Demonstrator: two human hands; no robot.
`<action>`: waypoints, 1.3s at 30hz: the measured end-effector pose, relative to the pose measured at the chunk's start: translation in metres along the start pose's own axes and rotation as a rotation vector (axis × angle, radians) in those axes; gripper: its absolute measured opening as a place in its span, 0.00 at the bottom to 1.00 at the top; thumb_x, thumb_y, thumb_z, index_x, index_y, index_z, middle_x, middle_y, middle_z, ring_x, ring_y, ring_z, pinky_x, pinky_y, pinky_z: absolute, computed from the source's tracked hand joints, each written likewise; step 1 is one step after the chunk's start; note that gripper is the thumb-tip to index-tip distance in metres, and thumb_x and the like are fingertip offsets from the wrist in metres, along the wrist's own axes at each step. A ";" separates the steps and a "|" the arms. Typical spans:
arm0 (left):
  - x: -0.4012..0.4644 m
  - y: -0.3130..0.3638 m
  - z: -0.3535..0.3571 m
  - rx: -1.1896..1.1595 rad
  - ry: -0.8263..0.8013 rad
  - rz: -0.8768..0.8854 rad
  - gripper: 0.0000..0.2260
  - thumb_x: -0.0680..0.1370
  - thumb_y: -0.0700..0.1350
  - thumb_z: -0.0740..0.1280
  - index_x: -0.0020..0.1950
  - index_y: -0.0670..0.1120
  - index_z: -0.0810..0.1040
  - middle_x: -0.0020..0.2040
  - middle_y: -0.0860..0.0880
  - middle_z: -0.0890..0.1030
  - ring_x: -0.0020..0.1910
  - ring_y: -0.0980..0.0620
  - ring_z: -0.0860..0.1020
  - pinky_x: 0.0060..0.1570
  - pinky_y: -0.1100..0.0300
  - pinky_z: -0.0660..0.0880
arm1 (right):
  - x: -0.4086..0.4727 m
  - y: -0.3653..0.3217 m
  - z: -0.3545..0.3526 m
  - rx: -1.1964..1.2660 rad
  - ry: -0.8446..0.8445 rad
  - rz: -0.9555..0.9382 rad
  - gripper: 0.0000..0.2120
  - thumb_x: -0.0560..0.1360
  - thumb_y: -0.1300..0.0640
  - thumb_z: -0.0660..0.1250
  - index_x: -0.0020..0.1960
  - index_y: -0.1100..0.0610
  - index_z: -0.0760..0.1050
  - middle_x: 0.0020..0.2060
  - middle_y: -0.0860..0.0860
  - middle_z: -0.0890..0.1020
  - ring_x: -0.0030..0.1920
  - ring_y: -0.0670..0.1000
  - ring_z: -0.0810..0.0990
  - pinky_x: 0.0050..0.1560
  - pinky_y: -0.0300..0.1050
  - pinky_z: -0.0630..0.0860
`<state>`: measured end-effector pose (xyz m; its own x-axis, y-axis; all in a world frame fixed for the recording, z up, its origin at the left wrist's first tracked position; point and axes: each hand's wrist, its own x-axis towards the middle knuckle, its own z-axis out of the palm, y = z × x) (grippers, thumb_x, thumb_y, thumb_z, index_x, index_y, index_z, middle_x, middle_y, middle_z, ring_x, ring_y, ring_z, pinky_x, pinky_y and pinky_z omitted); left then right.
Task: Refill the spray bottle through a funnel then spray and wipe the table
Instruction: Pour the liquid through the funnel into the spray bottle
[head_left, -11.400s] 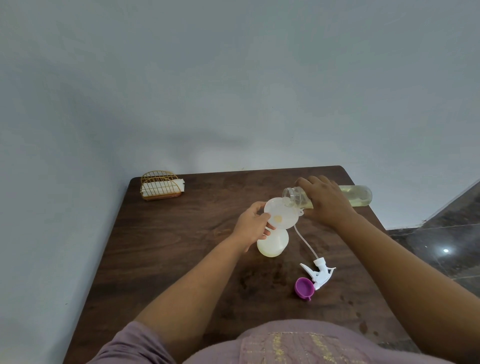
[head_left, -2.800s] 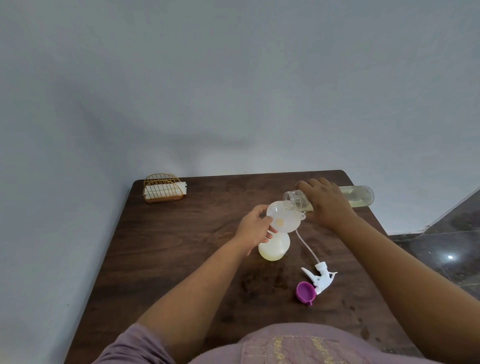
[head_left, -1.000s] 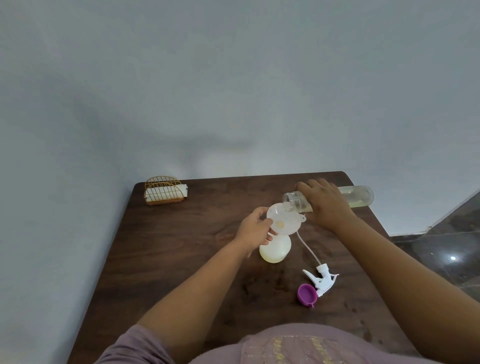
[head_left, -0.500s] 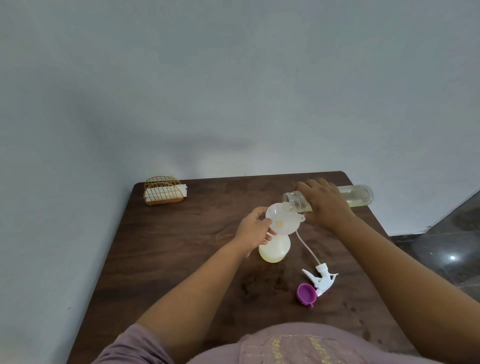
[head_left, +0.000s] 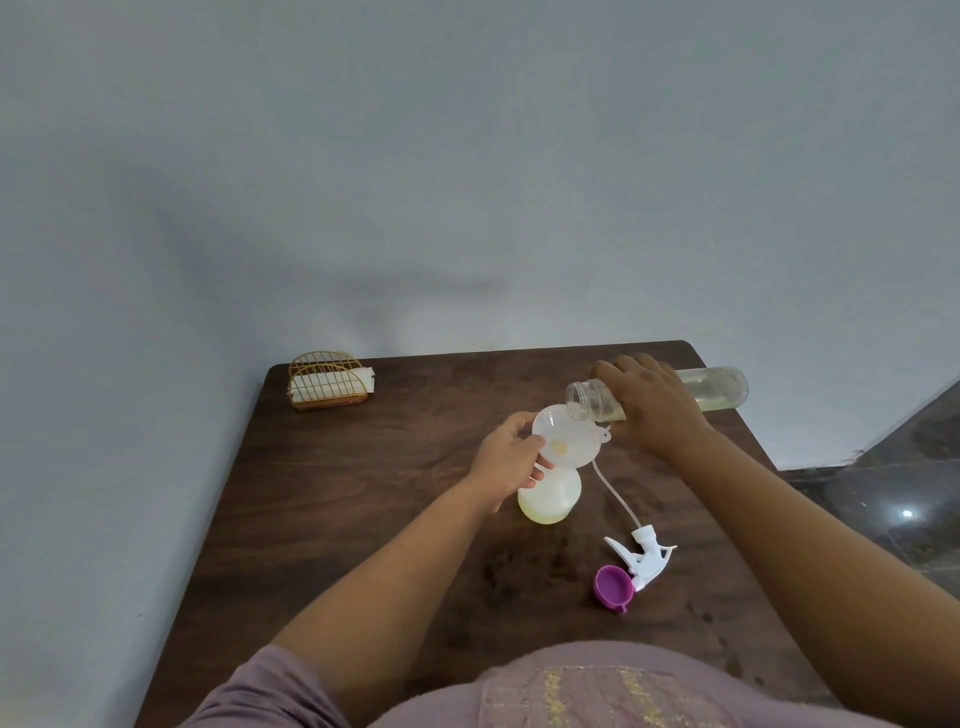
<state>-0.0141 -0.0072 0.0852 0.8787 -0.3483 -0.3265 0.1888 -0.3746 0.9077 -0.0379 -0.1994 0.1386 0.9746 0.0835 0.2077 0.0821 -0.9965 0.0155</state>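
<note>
A translucent spray bottle (head_left: 551, 498) with pale yellow liquid stands mid-table, a white funnel (head_left: 567, 436) seated in its neck. My left hand (head_left: 509, 460) holds the funnel's rim and the bottle's neck. My right hand (head_left: 652, 402) grips a clear refill bottle (head_left: 719, 388), tipped almost level, its open mouth over the funnel's far edge. A little yellow liquid shows at the funnel's centre. The white spray head (head_left: 644, 557) with its long tube lies on the table to the right of the bottle.
A purple cap (head_left: 613, 587) lies beside the spray head. A gold wire napkin holder (head_left: 328, 380) with white napkins stands at the far left corner of the dark wooden table (head_left: 363, 493). The wall runs behind and to the left; dark floor lies to the right.
Hands, funnel and both bottles keep nearly the same pose throughout. The liquid level in the spray bottle looks a little higher than at first.
</note>
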 end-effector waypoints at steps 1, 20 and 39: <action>0.000 0.000 0.000 -0.002 -0.002 0.000 0.15 0.82 0.45 0.61 0.69 0.52 0.70 0.56 0.46 0.81 0.42 0.51 0.80 0.47 0.58 0.81 | 0.000 0.000 0.000 0.002 0.004 0.000 0.24 0.61 0.57 0.75 0.56 0.53 0.74 0.44 0.51 0.78 0.47 0.56 0.75 0.49 0.50 0.72; 0.001 -0.001 0.000 -0.008 -0.006 -0.004 0.14 0.82 0.45 0.60 0.68 0.52 0.70 0.52 0.48 0.82 0.41 0.52 0.80 0.47 0.57 0.81 | 0.000 0.001 0.003 0.003 0.023 -0.007 0.24 0.60 0.58 0.76 0.54 0.53 0.74 0.42 0.51 0.77 0.45 0.56 0.75 0.46 0.49 0.71; 0.001 -0.001 0.000 -0.010 -0.009 -0.010 0.14 0.82 0.45 0.61 0.68 0.53 0.71 0.48 0.50 0.81 0.41 0.52 0.80 0.48 0.55 0.82 | 0.000 0.001 0.002 -0.025 0.019 -0.001 0.24 0.60 0.58 0.76 0.55 0.52 0.73 0.43 0.51 0.77 0.46 0.56 0.74 0.47 0.49 0.71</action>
<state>-0.0128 -0.0071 0.0840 0.8728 -0.3523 -0.3377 0.2019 -0.3692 0.9072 -0.0370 -0.2000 0.1368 0.9703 0.0844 0.2266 0.0772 -0.9962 0.0403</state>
